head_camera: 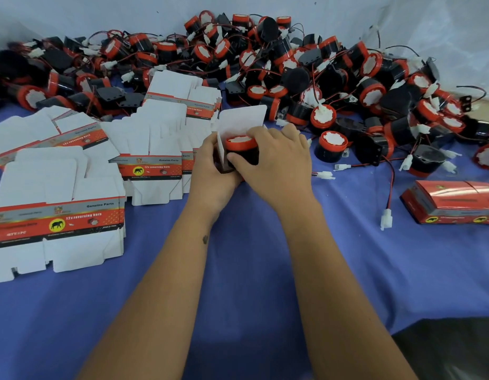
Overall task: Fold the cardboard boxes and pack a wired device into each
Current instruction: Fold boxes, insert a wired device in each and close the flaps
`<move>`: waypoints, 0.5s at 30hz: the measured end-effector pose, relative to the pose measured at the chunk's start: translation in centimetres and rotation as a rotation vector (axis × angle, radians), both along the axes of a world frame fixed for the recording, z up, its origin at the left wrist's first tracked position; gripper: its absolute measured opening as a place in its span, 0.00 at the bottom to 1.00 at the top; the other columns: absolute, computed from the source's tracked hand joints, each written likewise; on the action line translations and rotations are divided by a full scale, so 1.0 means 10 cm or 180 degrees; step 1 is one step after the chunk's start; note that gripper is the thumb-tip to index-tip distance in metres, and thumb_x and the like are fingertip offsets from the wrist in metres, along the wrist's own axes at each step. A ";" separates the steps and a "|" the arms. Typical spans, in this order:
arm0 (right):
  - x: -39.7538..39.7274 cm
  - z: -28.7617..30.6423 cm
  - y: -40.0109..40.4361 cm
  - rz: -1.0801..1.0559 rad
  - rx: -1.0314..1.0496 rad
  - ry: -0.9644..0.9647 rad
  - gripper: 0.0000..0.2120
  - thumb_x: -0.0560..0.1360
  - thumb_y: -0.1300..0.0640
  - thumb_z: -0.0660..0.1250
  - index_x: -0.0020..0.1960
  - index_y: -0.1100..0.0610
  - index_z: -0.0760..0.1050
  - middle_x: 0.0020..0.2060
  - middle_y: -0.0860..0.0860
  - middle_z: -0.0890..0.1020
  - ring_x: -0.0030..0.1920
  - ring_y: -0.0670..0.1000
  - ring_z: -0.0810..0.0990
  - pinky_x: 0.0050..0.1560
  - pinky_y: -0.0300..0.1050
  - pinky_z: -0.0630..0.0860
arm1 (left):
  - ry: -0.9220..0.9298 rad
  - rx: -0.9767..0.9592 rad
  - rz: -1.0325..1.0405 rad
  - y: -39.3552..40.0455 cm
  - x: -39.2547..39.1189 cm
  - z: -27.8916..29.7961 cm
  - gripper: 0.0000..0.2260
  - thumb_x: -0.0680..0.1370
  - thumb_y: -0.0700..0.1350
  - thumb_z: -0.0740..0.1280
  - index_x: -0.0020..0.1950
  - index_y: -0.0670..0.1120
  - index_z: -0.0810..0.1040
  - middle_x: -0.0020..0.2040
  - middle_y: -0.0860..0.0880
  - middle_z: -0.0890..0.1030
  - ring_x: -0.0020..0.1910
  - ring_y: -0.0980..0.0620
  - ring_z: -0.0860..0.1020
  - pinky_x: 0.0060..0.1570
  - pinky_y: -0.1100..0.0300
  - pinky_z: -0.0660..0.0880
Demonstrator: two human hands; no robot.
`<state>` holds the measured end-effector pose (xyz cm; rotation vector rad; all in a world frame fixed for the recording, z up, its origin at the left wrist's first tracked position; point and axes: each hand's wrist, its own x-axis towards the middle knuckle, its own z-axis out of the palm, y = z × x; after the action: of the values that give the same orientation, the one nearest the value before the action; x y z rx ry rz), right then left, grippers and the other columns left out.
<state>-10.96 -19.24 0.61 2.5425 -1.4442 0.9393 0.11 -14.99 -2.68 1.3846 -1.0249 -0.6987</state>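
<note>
Your left hand (pixel 210 157) gripped the open box (pixel 239 124), your right hand (pixel 273 157) pressed a horn (pixel 242 145) into it; beyond it the device pile (pixel 320 78) remained unpacked; left, flat cartons (pixel 59 215) remained unfolded.

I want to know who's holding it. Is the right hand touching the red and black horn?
Touching. The head view shows the right hand with its thumb and fingers wrapped on the horn.

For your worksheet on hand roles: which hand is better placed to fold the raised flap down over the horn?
Right. Its fingers already lie by the flap, above the horn, while the left hand grips the box side, steadying it.
</note>
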 end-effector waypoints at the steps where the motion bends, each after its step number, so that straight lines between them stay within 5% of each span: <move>1: 0.02 0.02 -0.01 -0.0048 0.0106 0.0005 0.23 0.73 0.37 0.64 0.59 0.52 0.76 0.50 0.48 0.82 0.55 0.53 0.69 0.54 0.46 0.59 | -0.0042 -0.0010 -0.0047 0.00 0.00 0.00 0.27 0.74 0.35 0.72 0.64 0.59 0.70 0.59 0.58 0.78 0.55 0.62 0.79 0.51 0.64 0.79; 5: 0.09 0.08 0.02 -0.0165 0.0061 -0.0121 0.19 0.71 0.41 0.68 0.54 0.53 0.75 0.49 0.48 0.80 0.52 0.52 0.69 0.53 0.45 0.61 | -0.0053 -0.0052 -0.0033 -0.03 -0.03 0.02 0.26 0.74 0.34 0.72 0.64 0.56 0.70 0.57 0.58 0.78 0.54 0.61 0.79 0.52 0.65 0.78; 9: 0.12 0.19 0.11 -0.0017 -0.0416 -0.0533 0.19 0.71 0.52 0.69 0.60 0.56 0.73 0.54 0.51 0.78 0.51 0.54 0.73 0.55 0.45 0.64 | 0.0008 -0.0038 0.0090 -0.06 -0.07 0.05 0.20 0.76 0.37 0.72 0.61 0.53 0.69 0.49 0.60 0.76 0.41 0.74 0.76 0.38 0.78 0.71; 15: 0.10 0.16 0.11 0.0456 -0.0001 -0.0573 0.20 0.70 0.58 0.69 0.61 0.57 0.72 0.55 0.52 0.79 0.51 0.57 0.74 0.53 0.47 0.67 | 0.0053 -0.0040 0.0107 -0.06 -0.02 0.03 0.21 0.76 0.37 0.72 0.64 0.52 0.69 0.51 0.59 0.78 0.45 0.69 0.79 0.45 0.71 0.77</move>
<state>-9.99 -18.13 2.17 2.6504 -1.3148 1.2182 -0.08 -15.56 -2.41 1.3799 -0.9893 -0.6771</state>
